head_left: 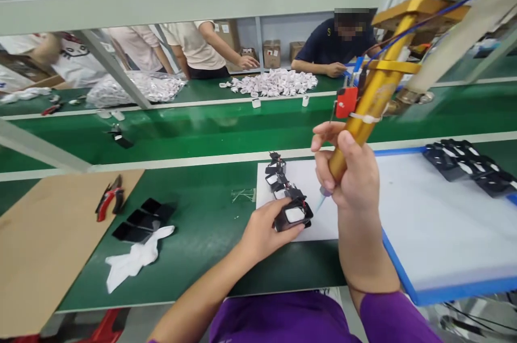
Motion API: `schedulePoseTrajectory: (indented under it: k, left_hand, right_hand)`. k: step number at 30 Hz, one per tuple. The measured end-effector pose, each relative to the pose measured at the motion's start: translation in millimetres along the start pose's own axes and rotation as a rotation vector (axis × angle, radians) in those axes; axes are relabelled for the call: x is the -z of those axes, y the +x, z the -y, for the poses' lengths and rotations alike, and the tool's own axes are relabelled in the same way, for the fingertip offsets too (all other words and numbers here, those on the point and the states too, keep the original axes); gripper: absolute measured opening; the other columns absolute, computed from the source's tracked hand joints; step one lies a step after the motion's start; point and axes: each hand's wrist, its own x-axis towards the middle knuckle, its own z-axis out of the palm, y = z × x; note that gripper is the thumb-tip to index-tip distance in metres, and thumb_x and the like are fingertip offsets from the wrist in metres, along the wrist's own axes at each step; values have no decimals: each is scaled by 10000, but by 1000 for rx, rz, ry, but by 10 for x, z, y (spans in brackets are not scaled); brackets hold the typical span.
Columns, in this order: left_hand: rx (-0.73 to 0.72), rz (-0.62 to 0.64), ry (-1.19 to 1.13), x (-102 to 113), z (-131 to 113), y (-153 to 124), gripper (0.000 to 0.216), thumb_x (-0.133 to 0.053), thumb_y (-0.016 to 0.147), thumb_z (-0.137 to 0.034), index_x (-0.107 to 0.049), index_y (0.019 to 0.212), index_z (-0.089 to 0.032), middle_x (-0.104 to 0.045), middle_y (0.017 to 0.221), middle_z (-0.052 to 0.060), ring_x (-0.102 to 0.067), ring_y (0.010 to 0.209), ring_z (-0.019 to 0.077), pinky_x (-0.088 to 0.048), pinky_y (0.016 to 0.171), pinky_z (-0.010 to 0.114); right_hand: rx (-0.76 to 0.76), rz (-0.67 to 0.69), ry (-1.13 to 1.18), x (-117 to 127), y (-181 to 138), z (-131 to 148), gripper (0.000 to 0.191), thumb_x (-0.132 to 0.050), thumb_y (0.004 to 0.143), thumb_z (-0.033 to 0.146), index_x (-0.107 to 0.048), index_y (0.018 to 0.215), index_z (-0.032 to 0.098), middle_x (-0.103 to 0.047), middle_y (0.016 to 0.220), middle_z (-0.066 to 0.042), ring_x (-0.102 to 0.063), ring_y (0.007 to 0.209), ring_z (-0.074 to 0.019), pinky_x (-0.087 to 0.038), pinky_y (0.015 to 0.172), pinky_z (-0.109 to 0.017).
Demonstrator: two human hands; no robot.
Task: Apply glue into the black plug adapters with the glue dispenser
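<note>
Fingers of the left hand (264,235) are clamping the black part (293,215); the right hand (350,179) is gripping the glue gun (365,111), hiding its nozzle base beside that part.

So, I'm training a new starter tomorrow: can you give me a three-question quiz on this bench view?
1. True or false: the right hand grips a gold dispenser.
2. What does the left hand steady?
3. The cutters lie on: A) white board, B) cardboard, C) cloth.

Key
1. True.
2. The nearest black part in the row, on the white board.
3. B, the cardboard.
</note>
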Motion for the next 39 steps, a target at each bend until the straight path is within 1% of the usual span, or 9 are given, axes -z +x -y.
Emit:
schedulePoseTrajectory:
  k: [4,8,12,14,19,24,29,34,39]
  left_hand:
    - [-38,-17,54,79,-165,16,422,-677,771,-382,-593,1134,-184,-719,907,56,-688,745,179,-568,703,285]
    - [-30,-11,72,121,-294,51,433,-683,765,-361,-575,1153,-201,-715,882,31,-684,721,168,-565,698,274]
    - [-23,-35,77,121,-334,53,437,-701,753,-342,-572,1146,-201,-715,859,15,-676,693,153,-558,684,249]
    - [-6,-50,83,114,-333,42,434,-700,751,-348,-575,1140,-203,-716,851,12,-671,676,149,-554,668,242]
    - [12,-57,85,90,-330,27,427,-686,753,-351,-575,1137,-197,-714,839,11,-663,663,148,-545,651,238]
    - [84,-14,50,-17,-327,35,389,-617,774,-306,-542,1141,-202,-709,838,7,-657,654,147,-543,648,248]
    - [138,50,-31,-213,-355,62,382,-631,774,-293,-500,1123,-206,-709,904,27,-687,740,175,-545,672,265]
    - [69,-40,-32,-348,-399,78,311,-651,771,-332,-497,1006,-200,-687,803,17,-688,696,178,-532,616,249]
    - [-8,-124,49,-390,-397,94,319,-646,781,-361,-506,1018,-200,-673,766,0,-673,636,149,-527,589,228]
  right_hand:
    - [18,23,10,-8,-6,1,265,-558,867,446,-635,913,197,-570,798,23,-382,317,3,-228,244,-164]
    - [17,24,1,-6,-1,-7,268,-555,869,460,-616,875,199,-580,790,27,-387,316,1,-234,246,-162]
    - [31,22,8,0,6,-23,330,-554,862,493,-534,733,190,-577,767,28,-358,299,6,-210,244,-166]
    - [29,24,12,4,9,-30,349,-558,856,507,-515,711,192,-573,752,30,-343,293,5,-204,239,-170]
    - [42,32,-8,12,9,-27,299,-530,877,501,-589,858,209,-584,772,28,-374,306,-4,-217,240,-169]
    - [33,22,-18,-5,5,-22,335,-516,871,534,-605,926,216,-576,796,25,-364,316,3,-218,247,-168]
    - [40,1,-15,-25,3,-24,340,-522,867,538,-610,914,213,-568,798,24,-358,322,9,-215,261,-167]
    - [32,-4,-3,-30,-7,-22,331,-519,875,523,-609,901,205,-565,795,22,-366,327,8,-241,269,-162]
    - [36,-7,1,-27,-21,-33,334,-526,868,529,-537,797,202,-554,770,36,-352,317,10,-225,260,-151]
